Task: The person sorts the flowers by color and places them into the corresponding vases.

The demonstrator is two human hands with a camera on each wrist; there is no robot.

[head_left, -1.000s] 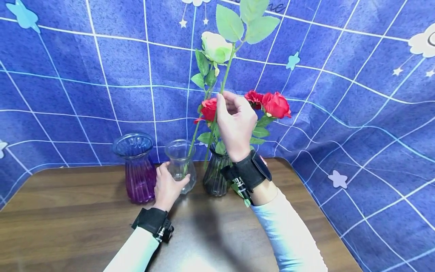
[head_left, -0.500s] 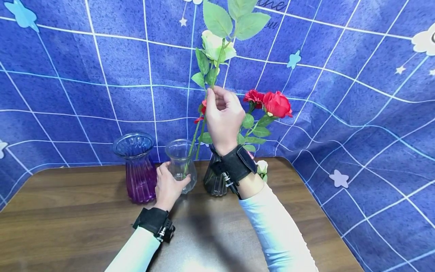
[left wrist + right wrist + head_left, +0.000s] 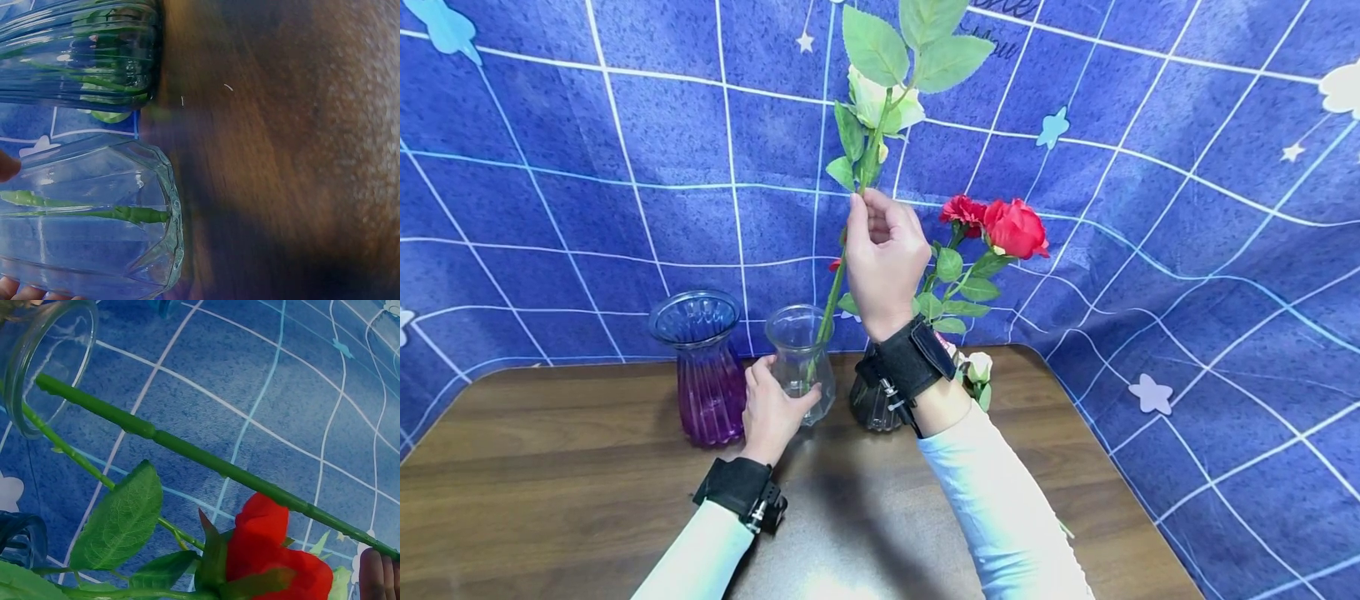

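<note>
My left hand grips a small clear glass vase around its body, with the vase standing on the table. Inside it stands a long-stemmed white rose, its stem reaching down to the base in the left wrist view. Above and to the right, my right hand pinches a thick green flower stem between thumb and fingertips. Large leaves grow from this stem at the top of the head view; its bloom is out of view. The stem's lower end is right at the vase's mouth.
Left of the clear vase stands a blue-purple ribbed vase. On the right, a dark grey ribbed vase, partly behind my right wrist, stands below red flowers. A small white rose lies further right. Patterned blue cloth hangs behind.
My right hand has moved left with the stem, from above the dark vase to above the clear vase, bringing the stem's lower end to its mouth. My left hand has kept its grip.
</note>
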